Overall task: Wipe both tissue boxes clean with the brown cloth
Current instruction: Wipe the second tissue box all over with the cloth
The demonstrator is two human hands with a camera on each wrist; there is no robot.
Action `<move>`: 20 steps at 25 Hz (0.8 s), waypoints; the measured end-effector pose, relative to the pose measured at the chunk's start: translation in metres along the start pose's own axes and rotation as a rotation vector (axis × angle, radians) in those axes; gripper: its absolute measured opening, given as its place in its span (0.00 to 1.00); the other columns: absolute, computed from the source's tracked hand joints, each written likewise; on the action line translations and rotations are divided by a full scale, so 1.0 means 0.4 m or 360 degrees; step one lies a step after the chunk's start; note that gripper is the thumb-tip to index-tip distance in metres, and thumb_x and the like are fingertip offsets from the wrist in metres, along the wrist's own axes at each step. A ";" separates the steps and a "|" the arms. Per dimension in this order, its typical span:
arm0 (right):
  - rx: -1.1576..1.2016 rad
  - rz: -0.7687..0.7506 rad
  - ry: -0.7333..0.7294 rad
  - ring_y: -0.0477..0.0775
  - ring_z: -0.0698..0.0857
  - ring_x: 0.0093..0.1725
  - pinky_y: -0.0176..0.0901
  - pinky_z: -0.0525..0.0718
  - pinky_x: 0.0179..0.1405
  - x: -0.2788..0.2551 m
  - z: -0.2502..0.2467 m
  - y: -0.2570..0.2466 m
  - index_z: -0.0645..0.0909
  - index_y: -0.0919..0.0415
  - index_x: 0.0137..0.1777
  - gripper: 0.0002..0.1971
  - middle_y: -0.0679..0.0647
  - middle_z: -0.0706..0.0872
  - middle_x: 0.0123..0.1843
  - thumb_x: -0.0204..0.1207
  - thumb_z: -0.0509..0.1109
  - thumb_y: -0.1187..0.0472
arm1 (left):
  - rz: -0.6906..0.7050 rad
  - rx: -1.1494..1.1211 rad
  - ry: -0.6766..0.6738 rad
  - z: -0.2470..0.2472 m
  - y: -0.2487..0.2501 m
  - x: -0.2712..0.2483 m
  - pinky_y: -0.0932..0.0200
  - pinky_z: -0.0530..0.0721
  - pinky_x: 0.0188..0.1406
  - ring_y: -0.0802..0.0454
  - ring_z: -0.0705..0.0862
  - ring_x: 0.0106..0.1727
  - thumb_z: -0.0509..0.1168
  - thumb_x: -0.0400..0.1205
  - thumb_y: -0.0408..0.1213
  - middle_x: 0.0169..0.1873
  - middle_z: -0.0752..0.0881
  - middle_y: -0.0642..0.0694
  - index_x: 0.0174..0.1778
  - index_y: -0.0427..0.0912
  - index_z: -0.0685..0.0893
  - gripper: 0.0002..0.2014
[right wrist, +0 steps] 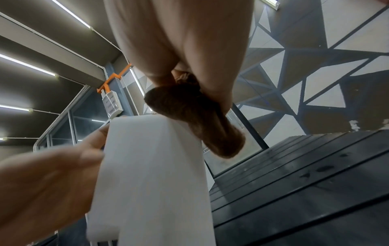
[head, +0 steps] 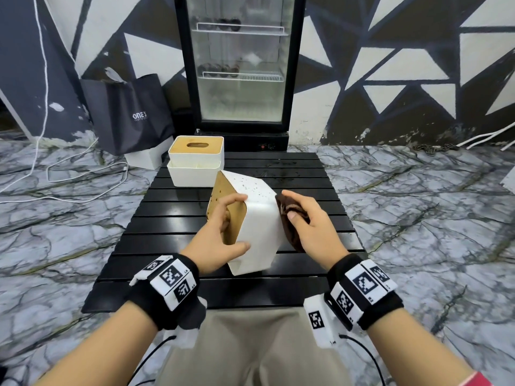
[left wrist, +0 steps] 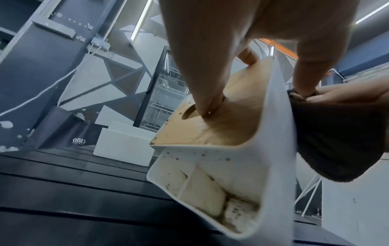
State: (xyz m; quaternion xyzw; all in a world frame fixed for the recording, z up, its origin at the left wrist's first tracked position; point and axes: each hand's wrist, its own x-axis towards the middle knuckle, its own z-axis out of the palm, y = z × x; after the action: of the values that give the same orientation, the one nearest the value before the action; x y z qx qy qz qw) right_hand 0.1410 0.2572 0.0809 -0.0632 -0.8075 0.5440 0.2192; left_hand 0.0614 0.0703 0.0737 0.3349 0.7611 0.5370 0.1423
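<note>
A white tissue box [head: 257,218] with a wooden lid [head: 223,201] stands tipped on its side above the black slatted table [head: 172,227]. Dark specks dot its upper face. My left hand [head: 223,227] grips it, fingers in the lid's slot [left wrist: 202,109] and thumb on the white side. My right hand [head: 306,221] holds the bunched brown cloth [head: 289,218] against the box's right face [right wrist: 151,166]; the cloth [right wrist: 195,114] hangs down beside it. The second tissue box [head: 195,160] stands upright at the table's far left, with its own wooden lid.
A glass-door fridge [head: 239,65] stands just behind the table. A dark shopping bag [head: 128,112] and a white box [head: 145,158] sit on the marble floor at the back left, with white cables [head: 41,174] trailing nearby. Wet marks show on the table's far slats [head: 278,168].
</note>
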 end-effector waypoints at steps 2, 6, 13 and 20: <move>0.0017 0.0021 -0.0008 0.40 0.77 0.62 0.20 0.70 0.62 -0.012 0.006 0.015 0.75 0.45 0.64 0.21 0.49 0.78 0.63 0.79 0.59 0.70 | -0.0059 -0.0169 0.0094 0.012 -0.002 0.006 0.70 0.78 0.58 0.48 0.82 0.56 0.72 0.69 0.44 0.57 0.79 0.35 0.63 0.72 0.65 0.32; -0.0034 0.0004 -0.0038 0.42 0.76 0.63 0.21 0.70 0.62 -0.018 0.018 0.021 0.75 0.47 0.64 0.21 0.47 0.78 0.62 0.78 0.60 0.70 | -0.0158 -0.0437 0.0219 0.022 -0.006 0.031 0.71 0.83 0.45 0.56 0.81 0.57 0.65 0.81 0.36 0.67 0.77 0.38 0.73 0.61 0.59 0.30; -0.0098 0.0033 0.0065 0.38 0.77 0.59 0.19 0.69 0.60 -0.011 0.017 0.019 0.76 0.47 0.66 0.20 0.45 0.80 0.60 0.78 0.62 0.67 | -0.0011 -0.0169 0.0089 0.017 -0.024 0.031 0.86 0.68 0.57 0.66 0.69 0.71 0.72 0.76 0.36 0.78 0.65 0.54 0.81 0.60 0.50 0.45; -0.0270 0.0056 0.0166 0.49 0.72 0.65 0.27 0.62 0.61 0.008 0.046 0.032 0.75 0.52 0.69 0.18 0.49 0.78 0.64 0.80 0.61 0.63 | -0.0025 -0.0204 0.0062 0.011 -0.021 0.044 0.71 0.75 0.66 0.59 0.77 0.69 0.73 0.73 0.49 0.75 0.71 0.48 0.79 0.67 0.51 0.45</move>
State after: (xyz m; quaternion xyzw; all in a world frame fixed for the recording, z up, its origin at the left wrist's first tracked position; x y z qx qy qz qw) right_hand 0.1286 0.2476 0.0644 -0.1240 -0.8368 0.4734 0.2453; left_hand 0.0480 0.0837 0.0667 0.3085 0.7303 0.5900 0.1528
